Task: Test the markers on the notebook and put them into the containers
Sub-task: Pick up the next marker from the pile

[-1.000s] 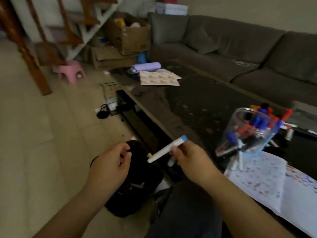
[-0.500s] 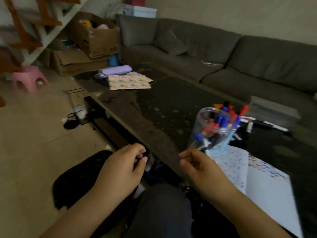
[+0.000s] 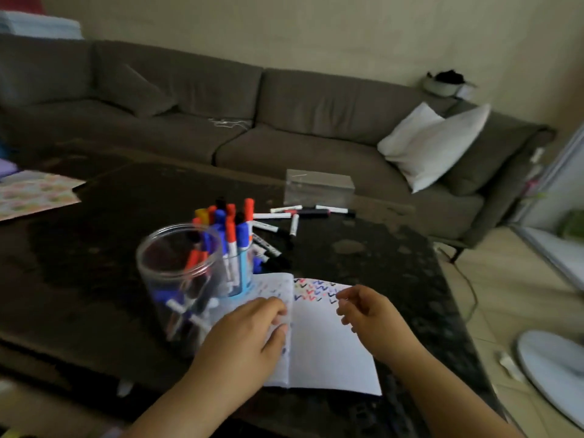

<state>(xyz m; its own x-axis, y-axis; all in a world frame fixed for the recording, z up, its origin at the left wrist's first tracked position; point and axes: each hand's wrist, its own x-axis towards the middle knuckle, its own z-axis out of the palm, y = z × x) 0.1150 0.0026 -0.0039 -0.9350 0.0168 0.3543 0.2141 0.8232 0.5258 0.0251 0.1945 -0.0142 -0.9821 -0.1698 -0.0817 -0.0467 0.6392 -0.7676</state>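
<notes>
An open notebook (image 3: 328, 352) lies at the near edge of the dark table, with coloured zigzag test marks along the top of its pages. My left hand (image 3: 246, 336) rests on the left page, fingers lying on the paper. Just over the right page hovers my right hand (image 3: 369, 317), fingers loosely curled and holding nothing. Left of the notebook stands a clear jar (image 3: 180, 279) with several markers inside. Behind it a blue cup (image 3: 243, 273) holds several upright markers with red and blue caps. Loose markers (image 3: 294, 216) lie farther back on the table.
A clear plastic box (image 3: 319, 188) sits at the table's far edge. Patterned paper (image 3: 34, 194) lies at the far left. A grey sofa (image 3: 284, 121) with a white pillow (image 3: 433, 143) runs behind the table. A white round fan base (image 3: 553, 374) stands on the floor at right.
One second ago my right hand held a white, blue-capped marker over a black bag beside the table; the marker is gone. The view swung right and both hands moved onto the notebook.
</notes>
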